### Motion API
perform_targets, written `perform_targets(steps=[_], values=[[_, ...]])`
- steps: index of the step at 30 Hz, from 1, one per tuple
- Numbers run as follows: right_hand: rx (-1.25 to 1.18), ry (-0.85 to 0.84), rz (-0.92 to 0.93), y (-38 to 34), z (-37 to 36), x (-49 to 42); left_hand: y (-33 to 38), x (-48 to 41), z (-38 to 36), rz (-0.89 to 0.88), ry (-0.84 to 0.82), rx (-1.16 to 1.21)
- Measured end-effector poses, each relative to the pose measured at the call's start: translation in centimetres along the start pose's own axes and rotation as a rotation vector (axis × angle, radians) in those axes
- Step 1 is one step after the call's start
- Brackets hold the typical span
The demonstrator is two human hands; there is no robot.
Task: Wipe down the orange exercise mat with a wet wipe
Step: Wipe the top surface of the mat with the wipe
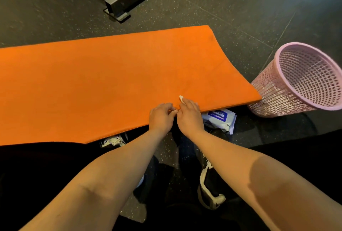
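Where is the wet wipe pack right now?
In the head view, the wet wipe pack lies on the floor just right of the right hand, partly under the near edge of the orange mat, left of the pink basket.

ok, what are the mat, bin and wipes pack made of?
Mat: looks like soft foam, matte orange with no glare; its right end seems to bow up. Bin: moulded plastic, pink, slightly glossy, with an open lattice wall. Pack: likely thin plastic film, white with a blue label, creased and shiny.
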State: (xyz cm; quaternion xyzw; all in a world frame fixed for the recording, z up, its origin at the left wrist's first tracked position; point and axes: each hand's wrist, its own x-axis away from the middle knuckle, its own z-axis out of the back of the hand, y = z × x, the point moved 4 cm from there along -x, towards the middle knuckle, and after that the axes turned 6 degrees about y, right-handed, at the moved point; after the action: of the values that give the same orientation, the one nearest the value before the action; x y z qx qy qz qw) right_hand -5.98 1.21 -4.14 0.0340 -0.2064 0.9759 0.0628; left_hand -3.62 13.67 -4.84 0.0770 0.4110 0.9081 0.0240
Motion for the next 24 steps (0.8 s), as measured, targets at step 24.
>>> perform_targets(steps=[24], values=[[0.014,-0.099,-0.132,0.4,-3.9,-0.5,-5.5,1.5,-1.3,0.060,-0.192,-0.331]])
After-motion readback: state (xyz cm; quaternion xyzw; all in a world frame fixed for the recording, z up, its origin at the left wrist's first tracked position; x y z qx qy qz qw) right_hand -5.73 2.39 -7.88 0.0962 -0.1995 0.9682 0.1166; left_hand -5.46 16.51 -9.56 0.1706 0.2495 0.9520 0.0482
